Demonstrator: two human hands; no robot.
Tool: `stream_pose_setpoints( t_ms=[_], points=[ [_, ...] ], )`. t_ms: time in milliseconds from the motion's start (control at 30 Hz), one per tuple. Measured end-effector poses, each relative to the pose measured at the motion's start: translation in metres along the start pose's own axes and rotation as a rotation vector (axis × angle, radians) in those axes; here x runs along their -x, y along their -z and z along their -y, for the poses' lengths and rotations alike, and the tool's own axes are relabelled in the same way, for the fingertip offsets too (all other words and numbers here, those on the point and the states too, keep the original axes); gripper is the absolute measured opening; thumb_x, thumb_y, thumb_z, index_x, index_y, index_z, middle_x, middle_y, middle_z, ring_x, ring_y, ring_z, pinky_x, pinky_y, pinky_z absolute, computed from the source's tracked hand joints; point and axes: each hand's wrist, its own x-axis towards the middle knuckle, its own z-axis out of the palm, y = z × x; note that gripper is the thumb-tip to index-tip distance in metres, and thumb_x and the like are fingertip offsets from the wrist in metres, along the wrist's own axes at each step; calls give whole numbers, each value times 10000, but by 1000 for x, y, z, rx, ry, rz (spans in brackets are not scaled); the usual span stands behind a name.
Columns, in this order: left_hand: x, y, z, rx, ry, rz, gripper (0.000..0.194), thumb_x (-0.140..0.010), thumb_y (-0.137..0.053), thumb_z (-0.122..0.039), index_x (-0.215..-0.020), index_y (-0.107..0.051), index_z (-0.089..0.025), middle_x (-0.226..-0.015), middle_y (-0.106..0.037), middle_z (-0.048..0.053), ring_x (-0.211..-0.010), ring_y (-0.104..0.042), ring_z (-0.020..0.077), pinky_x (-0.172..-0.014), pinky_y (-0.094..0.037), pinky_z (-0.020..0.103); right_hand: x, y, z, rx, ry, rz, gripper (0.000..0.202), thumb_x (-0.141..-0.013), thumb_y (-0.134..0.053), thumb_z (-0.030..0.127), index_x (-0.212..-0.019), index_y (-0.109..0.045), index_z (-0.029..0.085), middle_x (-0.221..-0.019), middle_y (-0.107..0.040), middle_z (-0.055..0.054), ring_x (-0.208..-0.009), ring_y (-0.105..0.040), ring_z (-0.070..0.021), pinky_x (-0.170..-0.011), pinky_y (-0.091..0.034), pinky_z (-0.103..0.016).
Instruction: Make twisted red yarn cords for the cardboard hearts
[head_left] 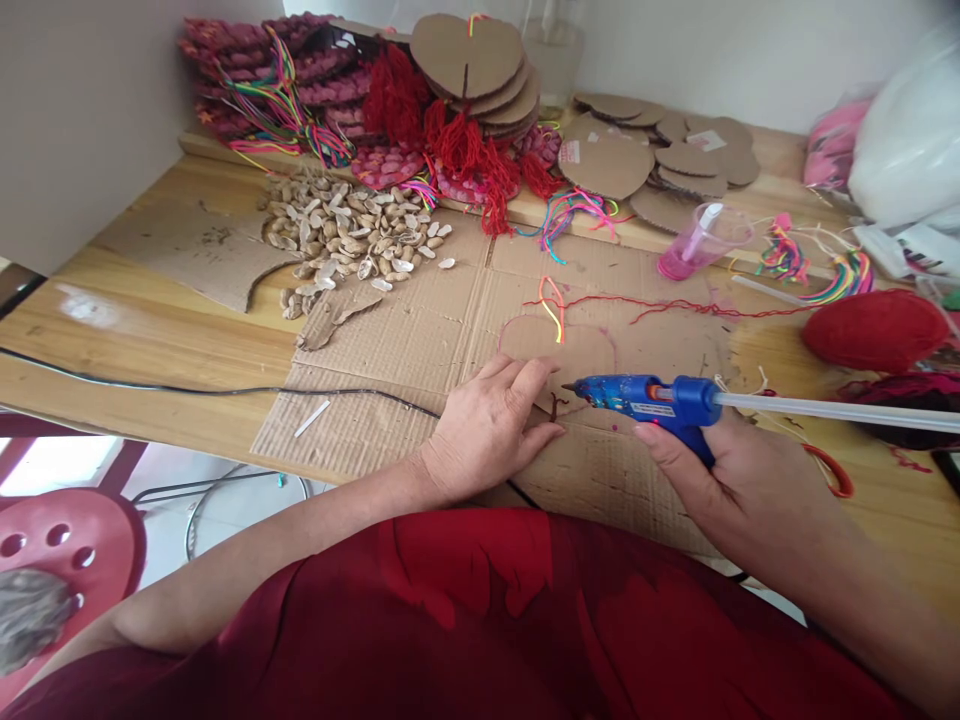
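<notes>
My right hand (739, 480) is wrapped round a blue hot glue gun (637, 396), whose nozzle points left above the cardboard. A long translucent glue stick (832, 408) sticks out of its back end. My left hand (491, 425) rests on a heart-shaped cardboard piece (577, 350), its thumb apart from the fingers, close to the nozzle. A loop of orange and yellow cord (553, 310) is at the top of that piece. Near my left fingertips lies a short dark red strand (557, 405). A red yarn strand (675, 306) runs off to the right.
Peanut shells (352, 230) are heaped at the back left. Stacked cardboard hearts (607, 155), pink braided pieces (330, 90) and red tassels (469, 140) line the back. A pink-stained cup (705, 240) and red yarn ball (874, 330) stand right. A black cable (225, 388) crosses the left.
</notes>
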Motion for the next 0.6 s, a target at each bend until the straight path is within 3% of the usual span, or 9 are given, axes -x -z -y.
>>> stream_pose_setpoints(
  t_ms=[233,367,600],
  points=[
    [-1,2,-1,14,6,10,505,-847,-709,-344,-1268,-479,-186,-1133,-658,84,-1074,-598,247,-910,-536,397,14,-2,0,-520,-401,317,534,-975,-395,615,-598,-435,237,-481,-519,-14,-460,-493,-182,-474,-372,-305],
    [-1,1,-1,15,5,3,519,-836,-723,-339,-1269,-479,-190,-1141,-658,82,-1079,-597,245,-910,-537,395,12,-7,12,-756,-597,315,508,-941,-442,655,-657,-462,234,-456,-460,27,-416,-445,-154,-424,-352,-276],
    [-1,1,0,8,10,6,524,-838,-722,-349,-1271,-483,-176,-1127,-657,70,-1070,-595,233,-915,-533,381,4,-12,10,-879,-643,282,434,-944,-475,601,-749,-513,215,-467,-442,57,-353,-369,-111,-401,-275,-254]
  ],
)
